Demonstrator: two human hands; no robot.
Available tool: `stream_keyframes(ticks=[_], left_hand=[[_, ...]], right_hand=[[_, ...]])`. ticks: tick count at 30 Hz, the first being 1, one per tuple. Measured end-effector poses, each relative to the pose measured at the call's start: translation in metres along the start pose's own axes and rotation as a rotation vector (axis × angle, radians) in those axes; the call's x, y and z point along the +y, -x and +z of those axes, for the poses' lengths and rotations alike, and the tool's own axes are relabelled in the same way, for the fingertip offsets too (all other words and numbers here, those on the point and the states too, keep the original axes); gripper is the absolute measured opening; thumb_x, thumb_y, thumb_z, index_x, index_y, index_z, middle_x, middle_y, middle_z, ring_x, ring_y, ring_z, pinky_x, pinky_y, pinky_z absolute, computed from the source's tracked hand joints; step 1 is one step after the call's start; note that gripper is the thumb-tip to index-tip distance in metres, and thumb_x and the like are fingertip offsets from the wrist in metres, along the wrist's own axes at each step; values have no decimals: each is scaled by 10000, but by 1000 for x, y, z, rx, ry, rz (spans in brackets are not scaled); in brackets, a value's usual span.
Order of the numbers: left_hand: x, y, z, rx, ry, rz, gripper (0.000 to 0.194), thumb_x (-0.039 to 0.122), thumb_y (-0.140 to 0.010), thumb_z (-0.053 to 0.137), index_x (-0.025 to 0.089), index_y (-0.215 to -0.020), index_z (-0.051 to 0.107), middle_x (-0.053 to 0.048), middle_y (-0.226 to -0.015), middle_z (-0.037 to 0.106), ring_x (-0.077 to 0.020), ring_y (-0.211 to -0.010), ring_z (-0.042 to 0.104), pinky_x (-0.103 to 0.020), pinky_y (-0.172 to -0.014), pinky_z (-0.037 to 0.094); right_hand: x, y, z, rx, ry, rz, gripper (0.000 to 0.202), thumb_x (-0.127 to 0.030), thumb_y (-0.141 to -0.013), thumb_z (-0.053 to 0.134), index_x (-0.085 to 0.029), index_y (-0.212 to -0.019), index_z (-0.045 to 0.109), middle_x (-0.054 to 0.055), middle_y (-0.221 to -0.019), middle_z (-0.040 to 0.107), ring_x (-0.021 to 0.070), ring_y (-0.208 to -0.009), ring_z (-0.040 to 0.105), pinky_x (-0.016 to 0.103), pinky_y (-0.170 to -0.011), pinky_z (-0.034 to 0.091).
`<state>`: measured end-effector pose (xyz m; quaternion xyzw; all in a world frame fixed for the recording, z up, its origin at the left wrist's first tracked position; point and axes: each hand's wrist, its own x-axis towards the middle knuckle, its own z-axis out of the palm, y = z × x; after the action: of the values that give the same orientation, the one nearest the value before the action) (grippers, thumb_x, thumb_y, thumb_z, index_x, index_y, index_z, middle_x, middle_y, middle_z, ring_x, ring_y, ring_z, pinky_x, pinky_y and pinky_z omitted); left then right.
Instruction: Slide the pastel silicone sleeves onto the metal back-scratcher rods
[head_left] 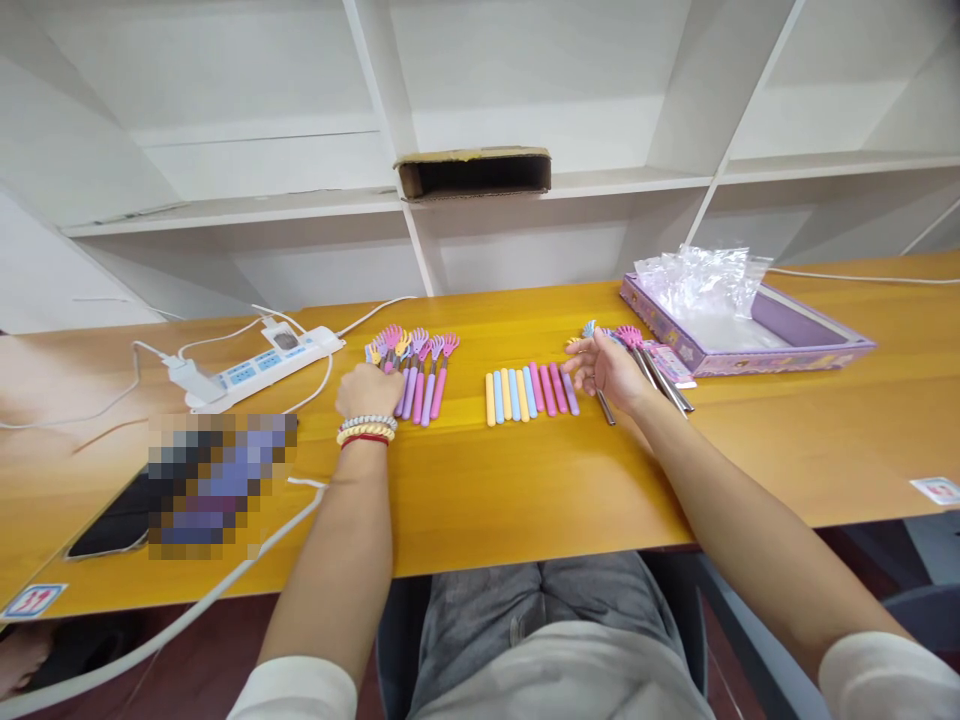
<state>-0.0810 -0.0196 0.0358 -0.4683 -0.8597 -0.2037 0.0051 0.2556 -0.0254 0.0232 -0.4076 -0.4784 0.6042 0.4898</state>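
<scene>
My left hand [370,391], with beaded bands and a red cord at the wrist, is curled over the left end of a row of small claw-headed back scratchers [429,385]. Its fingertips are hidden, so what lies in them does not show. Pink, purple and yellow claws stick out beyond it. My right hand [609,370] hovers with fingers apart over metal-rodded scratchers without grips [660,375]. One bare metal rod [606,408] shows below its palm. Left of that hand lies a row of loose handle sleeves [517,395] in yellow, blue, pink and purple.
A purple box tray [780,362] holding clear plastic bags [701,285] stands at the back right. A white power strip [266,370] with cables lies at the left, near a dark phone [120,515]. A cardboard box [474,175] sits on the white shelf behind.
</scene>
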Motion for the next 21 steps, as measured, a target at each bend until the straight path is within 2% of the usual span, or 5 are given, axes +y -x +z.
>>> stream_keyframes(ticks=[7,12,16,18,21], left_hand=[[1,1,2,-43,-12,-14,355,398,-752,569,123,-935,698,-250,-1019,666,-406,-982,618,-495,-761,484],[2,3,0,-22,25,48,310,362,-758,572,164,-961,697,-202,-1001,677,-380,-983,616,-481,-781,478],[10,9,4,110,102,251,279,332,-774,557,153,-953,675,-164,-1006,673,-324,-973,613,-428,-825,470],[17,15,10,155,153,391,236,314,-790,538,157,-912,665,-129,-957,673,-284,-949,612,-391,-839,464],[29,27,21,158,226,582,207,280,-801,526,166,-919,653,-88,-908,662,-240,-899,606,-355,-834,461]], right_hand=[[7,-3,-3,-5,50,-13,536,-685,-782,500,-160,-847,590,61,-680,683,111,-430,556,202,-343,313],[10,-4,-4,10,88,-56,529,-672,-756,551,-152,-843,599,58,-677,676,108,-434,562,198,-344,312],[13,-6,-7,91,175,-126,526,-673,-767,531,-153,-811,598,41,-645,649,105,-419,533,210,-359,302],[15,-7,-9,157,310,-217,509,-656,-795,505,-157,-789,603,26,-622,631,104,-424,510,224,-398,324],[17,-6,-11,243,603,-381,475,-601,-842,473,-161,-723,609,5,-579,593,112,-474,495,244,-489,360]])
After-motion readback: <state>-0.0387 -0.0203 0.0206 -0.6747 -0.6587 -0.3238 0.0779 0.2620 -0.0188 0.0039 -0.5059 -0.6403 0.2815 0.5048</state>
